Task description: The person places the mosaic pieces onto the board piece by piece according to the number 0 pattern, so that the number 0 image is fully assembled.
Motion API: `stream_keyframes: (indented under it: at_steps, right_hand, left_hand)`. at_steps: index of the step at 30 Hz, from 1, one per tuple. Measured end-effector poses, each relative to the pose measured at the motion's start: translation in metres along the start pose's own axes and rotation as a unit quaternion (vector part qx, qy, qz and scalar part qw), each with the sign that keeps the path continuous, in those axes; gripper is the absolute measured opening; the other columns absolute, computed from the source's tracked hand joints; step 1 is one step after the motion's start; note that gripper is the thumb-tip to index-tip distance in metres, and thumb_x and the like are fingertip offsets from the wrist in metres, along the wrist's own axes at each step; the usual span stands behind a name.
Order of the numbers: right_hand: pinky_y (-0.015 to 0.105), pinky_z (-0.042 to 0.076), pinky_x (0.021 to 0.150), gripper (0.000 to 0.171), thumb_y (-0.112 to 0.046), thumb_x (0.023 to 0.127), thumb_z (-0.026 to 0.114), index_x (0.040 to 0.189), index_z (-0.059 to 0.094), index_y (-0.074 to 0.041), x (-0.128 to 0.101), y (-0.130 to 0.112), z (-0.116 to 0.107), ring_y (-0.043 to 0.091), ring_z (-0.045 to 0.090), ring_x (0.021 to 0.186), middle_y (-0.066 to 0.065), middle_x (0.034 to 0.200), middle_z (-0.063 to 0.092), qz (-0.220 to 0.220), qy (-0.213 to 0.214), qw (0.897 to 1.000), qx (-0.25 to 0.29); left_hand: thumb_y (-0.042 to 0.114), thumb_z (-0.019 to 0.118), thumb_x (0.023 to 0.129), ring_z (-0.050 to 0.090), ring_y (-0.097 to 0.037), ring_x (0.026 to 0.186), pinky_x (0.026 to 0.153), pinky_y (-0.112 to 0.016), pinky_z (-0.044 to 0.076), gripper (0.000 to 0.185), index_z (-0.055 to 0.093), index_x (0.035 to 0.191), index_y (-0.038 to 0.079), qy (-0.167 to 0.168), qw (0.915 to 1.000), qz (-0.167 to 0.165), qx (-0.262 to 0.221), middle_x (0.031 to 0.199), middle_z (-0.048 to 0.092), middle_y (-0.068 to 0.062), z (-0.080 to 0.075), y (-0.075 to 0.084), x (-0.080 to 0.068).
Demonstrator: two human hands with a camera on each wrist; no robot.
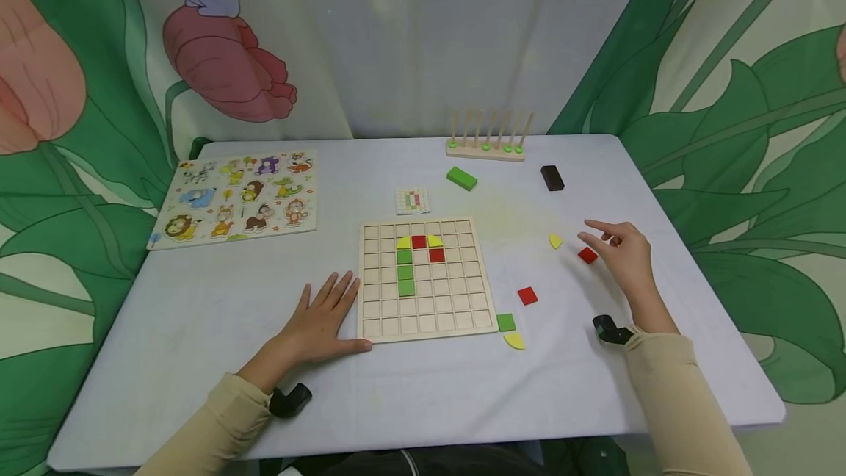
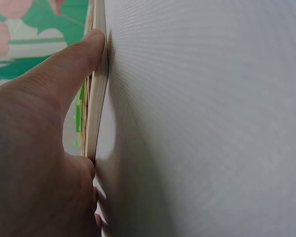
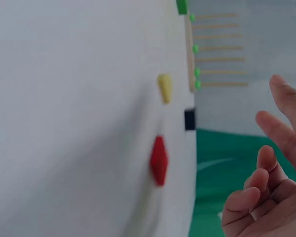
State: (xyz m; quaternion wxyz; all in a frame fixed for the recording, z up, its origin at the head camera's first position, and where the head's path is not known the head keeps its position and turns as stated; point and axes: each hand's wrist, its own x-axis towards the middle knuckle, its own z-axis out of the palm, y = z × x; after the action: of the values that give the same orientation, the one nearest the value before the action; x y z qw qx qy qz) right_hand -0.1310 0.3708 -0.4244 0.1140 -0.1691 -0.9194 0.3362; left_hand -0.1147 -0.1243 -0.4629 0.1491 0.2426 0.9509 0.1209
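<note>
My left hand (image 1: pixel 324 325) lies with fingers spread at the left edge of a wooden grid board (image 1: pixel 449 303); in the left wrist view the thumb (image 2: pixel 84 52) touches the board's side. In the grid sit green squares (image 1: pixel 405 272), red squares (image 1: pixel 437 255) and yellow quarter-round pieces (image 1: pixel 434 241). Over a loose red square (image 1: pixel 587 255) hovers my right hand (image 1: pixel 624 259), thumb and forefinger apart with nothing between them. The right wrist view shows that red square (image 3: pixel 159 161) on the cloth, apart from the fingers, and a yellow piece (image 3: pixel 164 88) beyond it.
Right of the board lie another red square (image 1: pixel 527 296), a green square (image 1: pixel 506 322) and a yellow piece (image 1: pixel 514 341). Behind it are a pattern card (image 1: pixel 413 201), green block (image 1: pixel 462 178), black block (image 1: pixel 552 178) and peg rack (image 1: pixel 485 151). An animal puzzle (image 1: pixel 238 200) lies left.
</note>
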Motion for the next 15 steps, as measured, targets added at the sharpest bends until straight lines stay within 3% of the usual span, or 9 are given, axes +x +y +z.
stream_keyframes:
  at_steps: [6,9,15]
  right_hand:
    - [0.029,0.034,0.062,0.051,-0.047,0.086,0.063,0.127,0.061,-0.017,-0.014,0.015,-0.005,0.016,0.036,0.084,0.004,0.094,0.047,0.060,0.011,0.998,-0.002]
    - [0.028,0.032,0.065,0.051,-0.044,0.089,0.061,0.129,0.058,-0.013,-0.016,0.020,-0.006,0.018,0.037,0.086,0.008,0.097,0.048,0.062,0.000,0.998,-0.010]
    - [0.023,0.036,0.058,0.052,-0.044,0.088,0.061,0.131,0.057,-0.014,-0.016,0.031,-0.004,0.019,0.039,0.086,0.012,0.102,0.049,0.061,-0.030,0.997,-0.034]
  left_hand:
    - [0.074,0.056,0.074,0.005,-0.035,0.148,0.110,-0.068,0.006,0.109,0.014,0.152,0.011,0.005,1.0000,0.004,0.001,0.160,0.010,-0.010,0.001,-0.001,-0.001]
    - [0.074,0.056,0.074,0.005,-0.035,0.148,0.110,-0.068,0.006,0.108,0.015,0.152,0.011,0.006,1.0000,0.005,0.002,0.160,0.010,-0.010,0.001,-0.001,-0.001]
    - [0.075,0.055,0.073,0.004,-0.034,0.148,0.111,-0.067,0.005,0.109,0.013,0.153,0.013,0.005,1.0000,0.003,0.005,0.161,0.008,-0.009,0.002,-0.002,0.000]
